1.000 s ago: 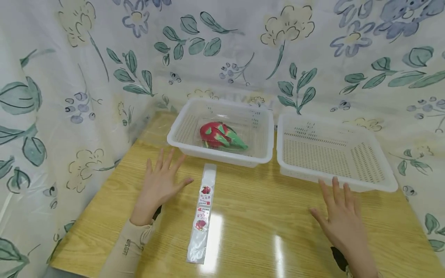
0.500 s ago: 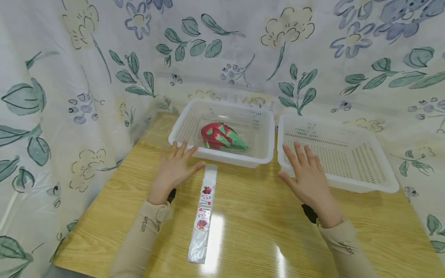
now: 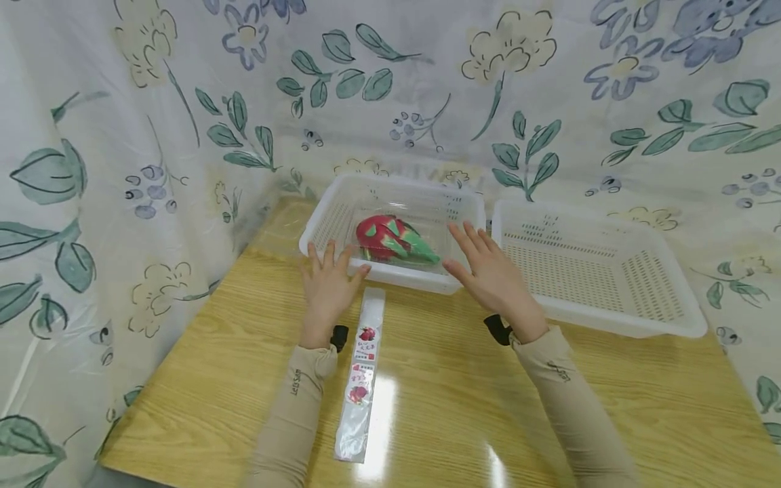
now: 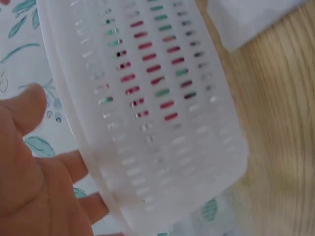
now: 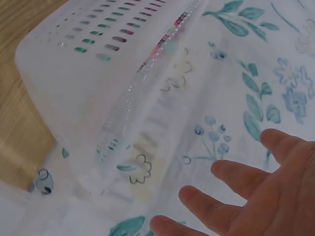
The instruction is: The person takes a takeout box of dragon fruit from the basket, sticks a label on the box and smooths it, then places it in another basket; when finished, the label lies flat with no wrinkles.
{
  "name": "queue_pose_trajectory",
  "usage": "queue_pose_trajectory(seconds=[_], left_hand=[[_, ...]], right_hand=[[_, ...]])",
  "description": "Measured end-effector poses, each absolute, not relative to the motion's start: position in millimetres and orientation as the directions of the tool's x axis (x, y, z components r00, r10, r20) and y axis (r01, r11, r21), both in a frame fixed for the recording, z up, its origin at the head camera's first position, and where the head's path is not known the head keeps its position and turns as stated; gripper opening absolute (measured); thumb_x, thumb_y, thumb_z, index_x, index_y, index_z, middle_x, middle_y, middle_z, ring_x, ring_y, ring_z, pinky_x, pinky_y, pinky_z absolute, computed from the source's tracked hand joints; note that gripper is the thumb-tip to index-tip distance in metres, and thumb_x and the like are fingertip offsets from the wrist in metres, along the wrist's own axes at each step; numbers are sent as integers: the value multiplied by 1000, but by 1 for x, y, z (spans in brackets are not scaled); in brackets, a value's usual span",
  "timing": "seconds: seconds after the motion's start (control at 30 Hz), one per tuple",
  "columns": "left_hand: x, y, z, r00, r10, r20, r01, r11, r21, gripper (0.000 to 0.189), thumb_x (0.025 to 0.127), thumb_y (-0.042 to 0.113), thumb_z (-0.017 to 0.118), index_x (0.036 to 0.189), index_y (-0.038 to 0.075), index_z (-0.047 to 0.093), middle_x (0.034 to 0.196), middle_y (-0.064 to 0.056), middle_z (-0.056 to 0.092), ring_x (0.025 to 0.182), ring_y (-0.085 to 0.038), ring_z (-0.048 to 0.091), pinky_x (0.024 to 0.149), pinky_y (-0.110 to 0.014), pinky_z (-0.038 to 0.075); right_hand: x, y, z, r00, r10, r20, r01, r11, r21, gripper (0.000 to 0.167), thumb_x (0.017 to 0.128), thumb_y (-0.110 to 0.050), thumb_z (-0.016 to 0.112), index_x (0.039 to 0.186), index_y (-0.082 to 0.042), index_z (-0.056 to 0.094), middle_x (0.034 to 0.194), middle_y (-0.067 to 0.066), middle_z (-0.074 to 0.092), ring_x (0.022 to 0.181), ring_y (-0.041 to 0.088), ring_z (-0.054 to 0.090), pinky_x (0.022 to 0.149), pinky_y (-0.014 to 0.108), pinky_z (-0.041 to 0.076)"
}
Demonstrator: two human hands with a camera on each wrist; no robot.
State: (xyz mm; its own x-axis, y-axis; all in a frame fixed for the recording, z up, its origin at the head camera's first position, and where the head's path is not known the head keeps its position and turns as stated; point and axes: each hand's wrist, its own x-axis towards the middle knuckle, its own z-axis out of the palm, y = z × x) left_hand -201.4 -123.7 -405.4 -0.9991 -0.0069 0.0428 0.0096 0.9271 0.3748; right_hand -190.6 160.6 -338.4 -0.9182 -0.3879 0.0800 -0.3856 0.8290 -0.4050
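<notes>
A red and green dragon fruit (image 3: 390, 237) lies in a clear plastic box (image 3: 427, 230) inside the left white basket (image 3: 415, 281). My left hand (image 3: 329, 288) spreads its fingers over that basket's front left rim, and the left wrist view has the fingertips right at the basket's edge (image 4: 74, 123). Above the front right corner hovers my right hand (image 3: 491, 274), fingers apart and holding nothing. Red and green show through the slots of the basket wall (image 5: 64, 83) in the right wrist view.
A second white basket (image 3: 610, 315) stands to the right, with nothing in it. On the wooden table (image 3: 439, 379) in front lies a strip of dragon fruit labels (image 3: 360, 379). Floral cloth (image 3: 427, 81) hangs behind and at the left.
Both hands have moved towards the left basket. The right hand came leftward from in front of the right basket, the left hand forward and rightward. Basket, fruit and label strip stay put.
</notes>
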Motion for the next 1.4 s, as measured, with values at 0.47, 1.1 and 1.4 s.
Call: queue_pose_trajectory(seconds=[0.47, 1.1, 1.4], left_hand=[[-208, -101, -402, -973, -230, 1, -208, 883, 421, 75, 96, 62, 36, 152, 13, 30, 163, -16, 12, 147, -46, -11, 113, -72, 1], [-205, -88, -416, -930, -360, 73, -290, 842, 456, 70, 96, 58, 41, 150, 14, 35, 163, -15, 15, 147, -48, -7, 111, -75, 6], [-211, -89, -418, -930, -359, 83, -272, 821, 502, 69, 97, 57, 41, 150, 12, 34, 163, -15, 11, 145, -53, -7, 110, -76, 4]], right_hand=[[-291, 138, -324, -852, -437, -288, -48, 612, -789, 70, 101, -57, 9, 156, -17, -8, 164, 9, -13, 151, 35, -7, 118, 64, 12], [-335, 122, -366, -783, -134, -607, 468, 516, -718, 89, 93, -68, 34, 157, -16, 3, 162, 22, -1, 148, 44, 10, 118, 54, 26], [-338, 116, -382, -772, -64, -632, 549, 433, -715, 92, 94, -63, 41, 156, -10, 1, 163, 20, 3, 150, 39, 8, 122, 51, 16]])
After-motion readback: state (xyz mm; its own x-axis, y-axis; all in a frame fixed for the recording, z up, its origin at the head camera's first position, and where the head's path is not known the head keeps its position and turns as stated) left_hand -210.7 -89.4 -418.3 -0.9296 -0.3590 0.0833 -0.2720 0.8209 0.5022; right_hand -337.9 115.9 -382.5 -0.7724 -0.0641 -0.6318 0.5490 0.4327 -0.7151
